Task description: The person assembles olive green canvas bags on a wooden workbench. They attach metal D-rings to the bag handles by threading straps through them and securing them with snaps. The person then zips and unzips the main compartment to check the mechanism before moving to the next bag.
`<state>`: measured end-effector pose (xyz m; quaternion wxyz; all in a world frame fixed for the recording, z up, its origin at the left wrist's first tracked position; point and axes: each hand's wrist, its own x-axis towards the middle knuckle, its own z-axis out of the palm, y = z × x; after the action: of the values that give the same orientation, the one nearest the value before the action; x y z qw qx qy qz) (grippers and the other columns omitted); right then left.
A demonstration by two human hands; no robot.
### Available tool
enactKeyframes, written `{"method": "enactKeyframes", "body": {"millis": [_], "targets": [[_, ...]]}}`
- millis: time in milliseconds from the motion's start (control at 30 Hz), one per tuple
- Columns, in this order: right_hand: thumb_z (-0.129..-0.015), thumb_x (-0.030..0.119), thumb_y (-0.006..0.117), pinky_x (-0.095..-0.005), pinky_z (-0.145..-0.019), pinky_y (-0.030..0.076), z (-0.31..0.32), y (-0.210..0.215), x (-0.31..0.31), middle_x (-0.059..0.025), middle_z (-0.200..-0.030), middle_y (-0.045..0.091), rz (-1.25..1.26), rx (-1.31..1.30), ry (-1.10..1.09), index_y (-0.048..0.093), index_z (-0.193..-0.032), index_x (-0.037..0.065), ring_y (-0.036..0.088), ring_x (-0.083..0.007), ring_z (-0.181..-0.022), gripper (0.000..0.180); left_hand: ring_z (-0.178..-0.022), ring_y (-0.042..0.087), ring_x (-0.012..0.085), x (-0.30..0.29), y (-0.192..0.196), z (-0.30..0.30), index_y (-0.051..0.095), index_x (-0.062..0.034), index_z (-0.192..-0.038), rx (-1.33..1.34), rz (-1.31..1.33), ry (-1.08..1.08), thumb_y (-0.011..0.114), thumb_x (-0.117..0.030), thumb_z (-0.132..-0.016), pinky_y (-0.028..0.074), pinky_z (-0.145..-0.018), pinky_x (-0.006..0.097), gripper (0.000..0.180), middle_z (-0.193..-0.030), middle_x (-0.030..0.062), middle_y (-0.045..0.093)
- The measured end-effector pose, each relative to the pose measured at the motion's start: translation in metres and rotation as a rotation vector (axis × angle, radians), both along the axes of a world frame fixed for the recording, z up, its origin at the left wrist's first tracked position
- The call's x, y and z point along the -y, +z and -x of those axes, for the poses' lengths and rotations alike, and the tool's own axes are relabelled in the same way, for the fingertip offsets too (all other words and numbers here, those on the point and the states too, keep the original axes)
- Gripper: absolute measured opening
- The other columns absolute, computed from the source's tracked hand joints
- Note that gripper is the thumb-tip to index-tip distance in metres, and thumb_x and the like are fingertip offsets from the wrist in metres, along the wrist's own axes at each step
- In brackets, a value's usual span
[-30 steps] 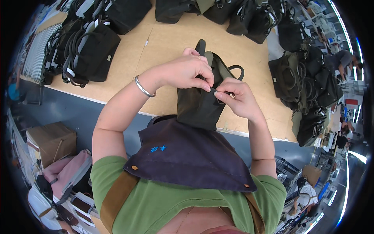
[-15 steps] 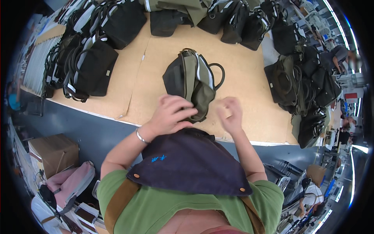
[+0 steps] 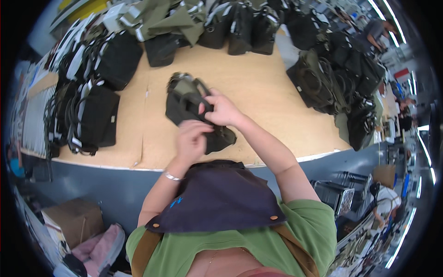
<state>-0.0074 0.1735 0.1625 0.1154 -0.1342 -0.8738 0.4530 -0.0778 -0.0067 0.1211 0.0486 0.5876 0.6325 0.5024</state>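
Note:
A dark handbag [image 3: 177,110], black with olive-green parts, lies tilted on the tan work table in front of me. My right hand [image 3: 222,110] reaches over its right side, with fingers closed round a dark handle near the top. Against the bag's near edge is my left hand [image 3: 191,142], its fingers curled and smeared by motion. I cannot make out whether those fingers grip the fabric. A silver bracelet [image 3: 171,176] circles my left wrist. The near end of the bag [image 3: 219,141] bulges toward me, and its opening is partly hidden by my hands.
Black bags [image 3: 99,117] stand along the table's left side. Olive fabric pieces [image 3: 177,25] and more black bags [image 3: 240,32] line the far edge. A pile of dark bags [image 3: 318,83] sits on the right. Beyond the table, a person [image 3: 386,203] works at the right.
The bag has turned and tipped over, its handle now toward my right hand. My right hand has moved in from beside the bag and closed on the handle. The whole view has shifted.

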Motion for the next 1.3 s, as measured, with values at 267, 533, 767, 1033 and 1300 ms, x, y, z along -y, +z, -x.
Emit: {"method": "enactKeyframes", "body": {"millis": [267,533,767,1033,1300], "targets": [[-0.062,-0.004,0.060,-0.0456,-0.101,0.030,-0.022,0.060,0.010,-0.0078,-0.120,0.059,-0.388,-0.323,0.186,0.067,-0.068,0.009,0.051,-0.0262,-0.116,0.016,-0.084,0.066,0.0229,0.005,0.080,0.034,0.067,-0.0011,-0.100,0.402,0.300,0.096,0.066,-0.018,-0.088,0.049,-0.079,0.034,0.021,-0.092,0.0096,0.069],[-0.068,-0.009,0.063,-0.0370,-0.084,0.049,-0.110,0.039,-0.081,-0.0069,-0.112,0.066,-0.308,-0.256,-0.076,0.062,-0.065,0.008,0.059,-0.0286,-0.105,0.018,-0.051,0.040,0.0021,0.052,0.051,0.102,0.064,-0.0049,-0.100,1.298,0.031,0.287,0.061,-0.029,-0.095,0.033,-0.044,0.019,0.025,-0.086,0.0023,0.064],[-0.067,-0.015,0.052,-0.0409,-0.087,0.049,-0.105,0.004,-0.071,-0.0055,-0.113,0.066,-0.528,0.081,-0.026,0.068,-0.077,0.009,0.058,-0.0301,-0.105,0.031,-0.064,0.045,0.0044,0.024,-0.002,0.089,0.061,-0.0032,-0.109,1.063,0.319,0.321,0.061,-0.026,-0.095,0.039,-0.058,0.019,0.026,-0.089,0.0019,0.063],[-0.070,0.007,0.070,-0.0359,-0.083,0.043,-0.064,0.059,0.023,-0.0033,-0.107,0.061,-0.582,0.092,0.403,0.061,-0.103,0.015,0.058,-0.0245,-0.095,0.034,-0.116,0.051,0.0263,0.014,0.065,0.032,0.051,-0.0119,-0.127,-0.124,0.231,0.386,0.079,-0.015,-0.074,0.035,-0.099,0.039,0.060,-0.118,0.0143,0.057],[-0.074,0.018,0.074,-0.0351,-0.083,0.042,-0.078,0.022,0.009,-0.0013,-0.111,0.059,-0.646,0.027,0.357,0.055,-0.115,0.019,0.059,-0.0213,-0.099,0.045,-0.082,0.058,0.0175,0.025,0.063,0.023,0.058,-0.0218,-0.121,-0.302,0.567,-0.253,0.087,-0.014,-0.056,0.030,-0.089,0.038,0.071,-0.074,-0.0023,0.059]]}}
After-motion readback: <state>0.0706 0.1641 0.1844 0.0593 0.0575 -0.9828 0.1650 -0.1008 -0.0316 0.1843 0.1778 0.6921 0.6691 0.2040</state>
